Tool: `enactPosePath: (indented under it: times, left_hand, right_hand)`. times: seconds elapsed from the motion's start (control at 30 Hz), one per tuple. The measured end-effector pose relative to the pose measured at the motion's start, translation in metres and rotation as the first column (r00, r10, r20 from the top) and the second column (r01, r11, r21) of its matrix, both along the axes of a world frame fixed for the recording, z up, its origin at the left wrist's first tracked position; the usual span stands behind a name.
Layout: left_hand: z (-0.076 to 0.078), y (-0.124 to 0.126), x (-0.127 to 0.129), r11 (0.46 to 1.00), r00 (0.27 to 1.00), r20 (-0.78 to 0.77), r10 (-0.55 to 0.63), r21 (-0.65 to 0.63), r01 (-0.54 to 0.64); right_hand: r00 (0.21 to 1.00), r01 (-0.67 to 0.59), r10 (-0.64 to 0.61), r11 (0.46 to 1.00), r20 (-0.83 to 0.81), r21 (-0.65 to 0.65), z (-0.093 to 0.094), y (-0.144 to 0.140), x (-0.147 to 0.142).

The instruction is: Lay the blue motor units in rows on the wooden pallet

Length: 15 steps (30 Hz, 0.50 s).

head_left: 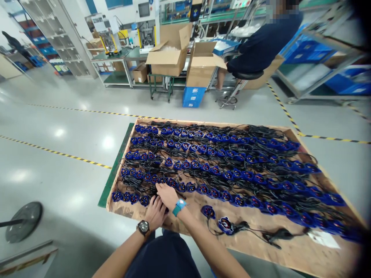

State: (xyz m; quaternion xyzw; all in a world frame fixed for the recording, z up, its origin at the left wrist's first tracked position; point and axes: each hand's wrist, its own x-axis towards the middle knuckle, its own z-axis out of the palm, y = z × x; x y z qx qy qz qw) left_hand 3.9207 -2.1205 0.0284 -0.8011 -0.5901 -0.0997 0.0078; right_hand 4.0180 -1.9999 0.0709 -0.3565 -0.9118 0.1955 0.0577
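Observation:
Both my hands are close together at the near left of a wooden tray [185, 227]. My left hand [155, 213], with a black watch on its wrist, has curled fingers over a dark part, mostly hidden under it. Just above and to the right, my right hand [167, 195], wearing a teal band, has its fingers bent down onto a black cable bundle [153, 190]. To the left of my hands lies a round blue part [144, 200] with a dark centre. Rows of similar blue parts [203, 189] with black cables fill the tray.
Two loose blue parts, one of them a blue housing [225, 225] with its cable, lie at the near right beside white paper [323, 238]. Beyond the tray are open cardboard boxes [165, 57], blue crates [193, 96] and a seated person [265, 46]. A round black base [24, 222] stands left.

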Motion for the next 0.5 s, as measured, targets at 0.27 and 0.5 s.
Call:
enactPosePath:
  times: [0.27,0.5]
  left_hand:
    - [0.017,-0.015,-0.033,0.995,0.996,-0.028,0.085,0.057,-0.083]
    - [0.034,-0.009,-0.059,0.994,0.995,0.026,0.099,0.049,-0.1]
  right_hand:
    - [0.981,0.11,-0.106,0.994,-0.16,0.015,-0.007,-0.033,0.036]
    - [0.921,0.167,-0.155,0.986,-0.357,0.003,-0.034,-0.091,0.037]
